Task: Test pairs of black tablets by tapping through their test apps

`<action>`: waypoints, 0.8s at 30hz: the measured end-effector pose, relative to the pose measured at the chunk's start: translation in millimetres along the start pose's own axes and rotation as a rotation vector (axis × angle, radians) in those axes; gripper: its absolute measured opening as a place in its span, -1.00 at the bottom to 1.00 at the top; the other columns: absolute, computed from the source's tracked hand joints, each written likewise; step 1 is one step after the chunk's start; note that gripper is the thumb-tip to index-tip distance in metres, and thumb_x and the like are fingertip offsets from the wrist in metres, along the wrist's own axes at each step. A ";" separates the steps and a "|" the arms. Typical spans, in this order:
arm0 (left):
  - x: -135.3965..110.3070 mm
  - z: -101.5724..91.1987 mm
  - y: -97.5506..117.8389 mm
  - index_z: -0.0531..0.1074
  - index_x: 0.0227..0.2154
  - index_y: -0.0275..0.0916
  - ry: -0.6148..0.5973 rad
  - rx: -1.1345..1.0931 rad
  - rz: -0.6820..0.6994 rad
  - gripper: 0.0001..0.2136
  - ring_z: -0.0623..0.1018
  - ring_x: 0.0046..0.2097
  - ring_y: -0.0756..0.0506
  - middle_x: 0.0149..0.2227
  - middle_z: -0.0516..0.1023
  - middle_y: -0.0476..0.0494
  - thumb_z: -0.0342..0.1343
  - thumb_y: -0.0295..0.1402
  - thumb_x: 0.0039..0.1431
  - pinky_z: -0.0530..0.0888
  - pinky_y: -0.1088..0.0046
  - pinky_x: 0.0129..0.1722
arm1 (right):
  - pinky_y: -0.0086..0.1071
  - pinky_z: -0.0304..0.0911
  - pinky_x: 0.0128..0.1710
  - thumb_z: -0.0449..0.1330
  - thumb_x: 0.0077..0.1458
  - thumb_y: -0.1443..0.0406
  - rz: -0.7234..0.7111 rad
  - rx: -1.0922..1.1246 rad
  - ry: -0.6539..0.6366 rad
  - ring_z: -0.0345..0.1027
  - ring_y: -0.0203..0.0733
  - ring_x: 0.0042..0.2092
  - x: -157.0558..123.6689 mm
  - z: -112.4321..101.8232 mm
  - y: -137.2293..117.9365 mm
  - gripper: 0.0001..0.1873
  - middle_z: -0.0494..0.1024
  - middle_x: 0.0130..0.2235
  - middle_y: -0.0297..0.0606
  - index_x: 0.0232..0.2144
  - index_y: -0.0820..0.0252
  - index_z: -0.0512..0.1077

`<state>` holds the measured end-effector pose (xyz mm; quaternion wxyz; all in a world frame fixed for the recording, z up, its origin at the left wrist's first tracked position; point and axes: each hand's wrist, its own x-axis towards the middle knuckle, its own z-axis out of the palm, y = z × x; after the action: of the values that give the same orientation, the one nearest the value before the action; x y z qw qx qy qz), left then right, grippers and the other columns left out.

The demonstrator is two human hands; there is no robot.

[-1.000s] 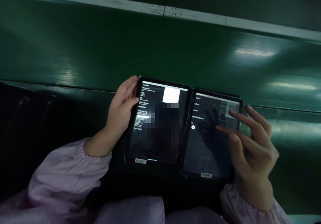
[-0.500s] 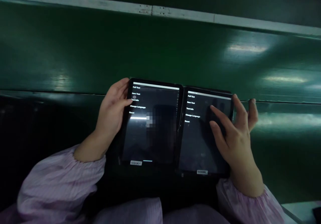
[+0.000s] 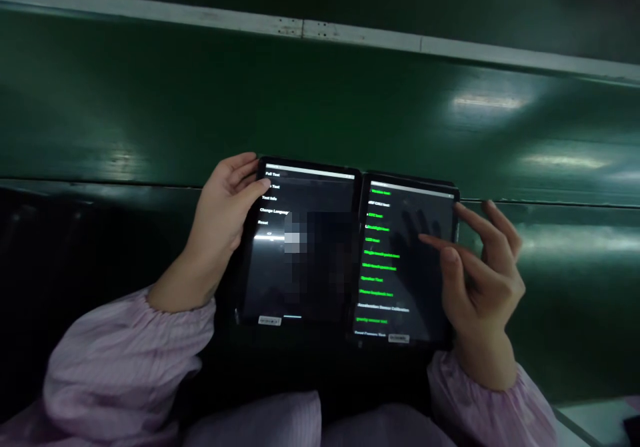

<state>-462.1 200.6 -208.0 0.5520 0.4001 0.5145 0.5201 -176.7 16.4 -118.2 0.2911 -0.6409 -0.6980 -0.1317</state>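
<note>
Two black tablets lie side by side in front of me, screens up and lit. On the left tablet (image 3: 280, 270) a short white text menu shows, with "Full Test" at its top. My left hand (image 3: 217, 217) grips its upper left edge, thumb on the screen by the second menu line. The right tablet (image 3: 405, 267) displays a longer list of green and white lines, among them "LCD test". Over its right half, my right hand (image 3: 483, 280) has its fingers apart and the index finger pointing at the screen; whether the tip touches is unclear. Each tablet bears a small white label at the bottom.
Behind the tablets stretches a glossy green work surface (image 3: 310, 100) with light reflections. A pale metal strip (image 3: 360, 31) runs across its far side. Dark space lies below and left of the tablets. A light surface (image 3: 600, 417) shows at the lower right corner.
The right tablet's screen has switched from the short menu to the green and white list. My right index finger has moved down a little; my left thumb has slid slightly up the left tablet.
</note>
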 end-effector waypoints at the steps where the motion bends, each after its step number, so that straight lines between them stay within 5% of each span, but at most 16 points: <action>1: 0.5 -1.2 -0.3 0.59 -0.10 -0.18 -0.011 -0.001 -0.009 -0.60 0.66 0.18 -0.34 0.03 0.71 -0.21 0.46 -0.46 -0.06 0.53 -0.18 0.34 | 0.29 0.36 0.32 0.19 0.45 0.34 -0.008 0.003 -0.010 0.38 0.33 0.40 0.2 -0.1 -0.8 -0.71 0.65 0.22 -0.17 -0.12 0.02 0.75; 6: 3.9 -4.7 -2.9 0.56 -0.06 -0.17 -0.038 -0.028 -0.032 -0.63 0.59 0.27 -0.38 0.09 0.70 -0.21 0.47 -0.40 0.05 0.40 -0.23 0.44 | 0.35 0.35 0.34 0.21 0.42 0.33 0.009 -0.007 -0.069 0.36 0.33 0.40 -0.1 1.8 -4.9 -0.70 0.64 0.24 -0.18 -0.13 -0.02 0.77; 10: -0.2 -9.1 -5.6 0.61 -0.10 -0.14 -0.067 -0.088 0.013 -0.61 0.55 0.32 -0.37 0.06 0.73 -0.19 0.48 -0.41 -0.03 0.32 -0.18 0.51 | 0.41 0.29 0.38 0.20 0.45 0.28 0.020 -0.031 -0.092 0.27 0.35 0.46 -3.2 7.9 -3.3 -0.70 0.59 0.30 -0.16 -0.06 -0.02 0.76; 13: -15.9 -16.0 -7.6 0.61 0.00 -0.12 -0.116 -0.141 0.081 -0.48 0.37 0.49 -0.39 0.24 0.65 -0.19 0.50 -0.43 -0.11 0.21 -0.09 0.58 | 0.42 0.29 0.37 0.18 0.48 0.26 0.040 -0.038 -0.094 0.23 0.35 0.49 -4.5 8.9 0.4 -0.70 0.57 0.33 -0.16 -0.05 -0.01 0.76; 16: -31.9 -21.2 -10.7 0.59 0.06 -0.07 -0.122 -0.097 0.066 -0.45 0.27 0.56 -0.39 0.33 0.58 -0.18 0.50 -0.39 -0.06 0.22 -0.07 0.58 | 0.36 0.34 0.34 0.19 0.47 0.30 0.054 -0.002 -0.068 0.33 0.32 0.44 -3.5 4.0 2.9 -0.70 0.62 0.28 -0.15 -0.02 -0.01 0.74; 24: -35.7 -16.2 -11.0 0.59 0.05 -0.07 -0.051 -0.054 0.044 -0.45 0.39 0.50 -0.40 0.26 0.64 -0.21 0.54 -0.32 -0.06 0.34 -0.10 0.51 | 0.13 0.49 0.23 0.19 0.45 0.32 0.150 0.084 0.018 0.57 0.18 0.27 2.0 -13.7 1.4 -0.70 0.71 0.15 -0.13 -0.09 0.01 0.76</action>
<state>-473.7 162.3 -215.8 0.5639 0.4093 0.4772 0.5355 -172.1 10.6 -106.4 0.3331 -0.6775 -0.6502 -0.0857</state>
